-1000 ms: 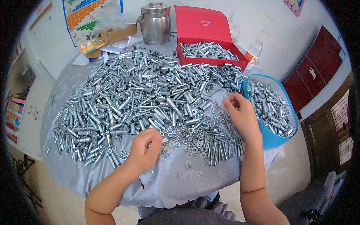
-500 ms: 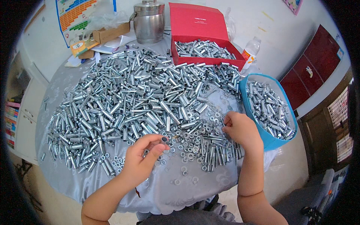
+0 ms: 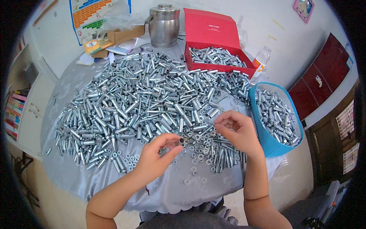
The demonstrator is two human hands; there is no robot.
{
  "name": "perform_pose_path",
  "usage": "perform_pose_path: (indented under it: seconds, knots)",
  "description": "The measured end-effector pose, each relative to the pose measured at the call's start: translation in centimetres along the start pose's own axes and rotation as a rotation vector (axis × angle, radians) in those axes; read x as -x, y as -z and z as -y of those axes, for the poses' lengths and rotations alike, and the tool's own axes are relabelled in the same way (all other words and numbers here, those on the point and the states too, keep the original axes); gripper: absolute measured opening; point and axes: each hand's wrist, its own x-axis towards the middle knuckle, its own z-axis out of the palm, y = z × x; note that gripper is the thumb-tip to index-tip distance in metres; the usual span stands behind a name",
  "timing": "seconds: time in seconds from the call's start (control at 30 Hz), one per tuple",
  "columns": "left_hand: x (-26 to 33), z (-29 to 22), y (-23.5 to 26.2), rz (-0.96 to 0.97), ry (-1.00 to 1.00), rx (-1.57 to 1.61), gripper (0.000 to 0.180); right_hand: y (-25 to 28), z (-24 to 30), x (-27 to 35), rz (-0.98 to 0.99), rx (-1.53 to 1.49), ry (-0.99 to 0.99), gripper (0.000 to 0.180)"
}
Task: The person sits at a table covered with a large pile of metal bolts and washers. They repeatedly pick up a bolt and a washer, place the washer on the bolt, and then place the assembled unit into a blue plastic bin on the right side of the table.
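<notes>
Between the thumb and fingers of my left hand (image 3: 158, 154) is a small metal sleeve (image 3: 181, 140), its dark round open end facing right. My right hand (image 3: 241, 131) hovers over the right part of the table with its thumb and fingertips pinched together; what lies in them, if anything, I cannot make out. Below and between the hands are loose washers and nuts (image 3: 199, 149). Under my right hand lies a group of bolts (image 3: 225, 159), side by side. A broad heap of silvery sleeves and bolts (image 3: 146, 91) spreads beyond both hands.
A blue fabric bin (image 3: 269, 149) full of bolts with sleeves stands to the right. Behind the heap are an open red box (image 3: 221, 67) of metal parts, a plastic bottle (image 3: 262, 58), a lidded steel pot (image 3: 164, 28) and a cardboard box (image 3: 126, 35). A silvery-grey cloth (image 3: 167, 191) covers the table.
My right hand has moved left and slightly up, closer to my left hand. The left hand still holds the sleeve. The whole view has shifted a little.
</notes>
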Motion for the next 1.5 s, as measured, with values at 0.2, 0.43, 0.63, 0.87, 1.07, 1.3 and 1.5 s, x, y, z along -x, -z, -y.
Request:
perform_pose_path:
  seconds: [0.2,0.43,0.63,0.87,1.07,1.3,1.5]
  knots:
    - [-0.4,-0.2,0.3,-0.002,0.197,0.515,0.024,-2.1,0.3,0.7,0.214,-0.063,-0.061,0.011]
    - [-0.3,-0.6,0.4,-0.041,0.120,0.502,0.023,-3.7,-0.1,1.2,0.246,-0.318,-0.259,0.011]
    - [-0.2,-0.5,0.4,-0.042,0.136,0.509,0.024,-3.9,-0.8,1.1,0.192,-0.406,-0.284,0.013]
    - [-0.5,-0.1,0.3,-0.075,0.137,0.447,0.023,-4.2,-0.9,1.1,0.185,-0.421,-0.298,0.011]
    - [-0.5,-0.1,0.3,-0.121,0.131,0.394,0.021,-4.0,-0.7,0.9,0.143,-0.398,-0.300,0.012]
    - [-0.3,0.1,0.0,-0.113,0.143,0.409,0.021,-4.1,-1.7,0.5,0.166,-0.443,-0.302,0.013]
    - [-0.4,0.1,0.1,-0.135,0.113,0.387,0.020,-4.2,-1.8,0.6,0.114,-0.507,-0.306,0.015]
